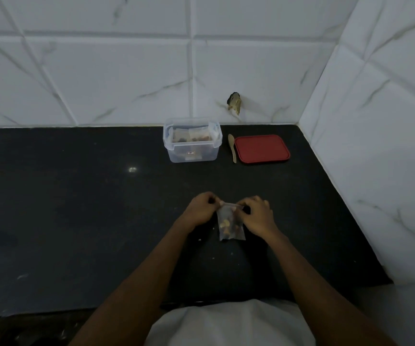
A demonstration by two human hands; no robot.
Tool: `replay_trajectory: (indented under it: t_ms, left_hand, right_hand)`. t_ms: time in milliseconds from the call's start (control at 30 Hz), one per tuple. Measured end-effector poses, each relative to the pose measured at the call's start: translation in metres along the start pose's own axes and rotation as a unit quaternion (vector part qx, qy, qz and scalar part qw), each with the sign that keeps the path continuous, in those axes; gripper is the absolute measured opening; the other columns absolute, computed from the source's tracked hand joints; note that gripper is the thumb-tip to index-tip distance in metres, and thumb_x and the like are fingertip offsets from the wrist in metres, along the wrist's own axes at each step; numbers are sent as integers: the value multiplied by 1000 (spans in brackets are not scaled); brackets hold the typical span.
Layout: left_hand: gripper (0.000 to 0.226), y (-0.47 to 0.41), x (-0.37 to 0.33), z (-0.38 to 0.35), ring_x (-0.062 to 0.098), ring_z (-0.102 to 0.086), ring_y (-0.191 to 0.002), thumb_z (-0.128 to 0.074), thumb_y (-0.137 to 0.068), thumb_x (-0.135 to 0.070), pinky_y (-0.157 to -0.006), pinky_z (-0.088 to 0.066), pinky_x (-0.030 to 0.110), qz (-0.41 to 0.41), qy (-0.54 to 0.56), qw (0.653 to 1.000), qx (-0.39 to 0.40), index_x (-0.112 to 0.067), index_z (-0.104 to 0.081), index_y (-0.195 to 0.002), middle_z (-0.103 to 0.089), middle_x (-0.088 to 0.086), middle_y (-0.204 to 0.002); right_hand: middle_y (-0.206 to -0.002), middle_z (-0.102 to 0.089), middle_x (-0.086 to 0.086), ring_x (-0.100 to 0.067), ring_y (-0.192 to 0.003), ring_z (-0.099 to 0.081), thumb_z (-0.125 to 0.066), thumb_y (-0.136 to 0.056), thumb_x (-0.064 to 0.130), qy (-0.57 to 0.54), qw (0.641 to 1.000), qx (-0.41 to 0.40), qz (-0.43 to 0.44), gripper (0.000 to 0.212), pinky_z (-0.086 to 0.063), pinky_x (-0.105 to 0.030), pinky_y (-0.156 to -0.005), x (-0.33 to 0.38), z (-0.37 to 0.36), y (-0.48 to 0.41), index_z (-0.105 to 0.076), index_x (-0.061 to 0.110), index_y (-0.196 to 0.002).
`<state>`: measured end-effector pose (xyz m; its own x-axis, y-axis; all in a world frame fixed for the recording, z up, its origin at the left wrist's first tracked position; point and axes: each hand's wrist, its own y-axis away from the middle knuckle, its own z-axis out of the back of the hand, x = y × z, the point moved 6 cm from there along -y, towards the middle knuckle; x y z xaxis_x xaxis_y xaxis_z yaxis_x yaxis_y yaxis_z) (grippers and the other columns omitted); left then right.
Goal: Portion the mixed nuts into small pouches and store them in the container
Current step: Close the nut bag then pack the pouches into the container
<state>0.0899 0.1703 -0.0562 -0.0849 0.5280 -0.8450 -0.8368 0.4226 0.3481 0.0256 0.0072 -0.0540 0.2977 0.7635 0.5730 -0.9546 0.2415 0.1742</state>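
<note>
**Pinching the top of a nut pouch**

White marble-look tiles (116,78) fill the back and right walls, meeting in a corner, with a chipped dark hole (234,103) low in the back wall. Below them runs the black countertop (64,208), speckled with a few pale crumbs near me.

Up against the back wall sits the clear plastic container (191,141), lid off, clips hanging at its ends, and filled pouches (192,136) already lie inside it. It carries a small dark label on the front, but the writing is too small for me to read. Just to its right lies a red lid (262,148), flat on the counter, and between the two rests a pale spoon (232,147), bowl toward the wall.

Down here in front of me, well apart from the container, is the small clear pouch (230,227) with mixed nuts (228,224) bunched in its middle. My left hand (200,208) nips the top strip at its left end, my right hand (257,213) nips it at the right end, both closed tight on that edge. The pouch hangs down between my wrists, its bottom at or just over the counter; I can't tell which.
</note>
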Motion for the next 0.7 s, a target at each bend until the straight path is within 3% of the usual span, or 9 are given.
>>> replay_trajectory:
  t_ms: [67, 167, 333, 433, 533, 700]
  left_hand:
    - [15, 6, -5, 1, 24, -67, -98, -55, -99, -28, -83, -56, 40, 13, 139, 990, 1, -15, -59, -104, -68, 10, -106]
    - [24, 13, -14, 7, 24, -70, -96, -56, -99, -27, -80, -59, 37, 3, 259, 966, -16, -9, -53, -115, -68, 12, -109]
    - [37, 17, -26, 20, 22, -73, -91, -70, -90, -22, -67, -60, 33, -42, 254, 966, -6, -20, -47, -118, -69, 10, -112]
    - [38, 14, -29, 32, 24, -74, -87, -69, -90, -20, -66, -59, 36, -65, 279, 957, -55, -21, -43, -119, -70, 12, -109]
    - [40, 9, -35, 43, 25, -74, -86, -66, -93, -17, -68, -60, 39, -107, 266, 952, -103, -21, -39, -122, -70, 12, -107]
    - [24, -1, -44, 51, 23, -70, -96, -58, -96, -7, -70, -61, 37, -133, 238, 958, -93, -20, -55, -116, -60, 8, -119]
  right_hand:
    - [-99, -59, 2, -18, -97, -55, -59, -96, 33, -126, 992, 1, -9, 14, -44, -30, -79, 8, 4, -3, -64, 21, -95]
    - [-98, -67, -3, -17, -93, -64, -57, -98, 25, -276, 960, 9, -36, 10, -50, -26, -74, 27, 13, -7, -61, 17, -93]
    - [-107, -69, -3, -14, -95, -67, -61, -97, 24, -407, 910, -45, -70, 15, -52, -22, -70, 46, 27, -18, -61, 14, -108]
    - [-114, -65, -1, -14, -100, -66, -63, -95, 26, -437, 897, -44, -54, 26, -56, -27, -72, 54, 26, -21, -52, 23, -118]
    - [-111, -65, -3, -19, -95, -70, -61, -96, 21, -423, 906, -22, -10, 32, -58, -30, -70, 60, 22, -24, -43, 31, -122]
    - [-110, -66, -3, -19, -96, -68, -58, -98, 16, -389, 920, -42, 24, 11, -57, -24, -63, 70, 30, -36, -62, 25, -103]
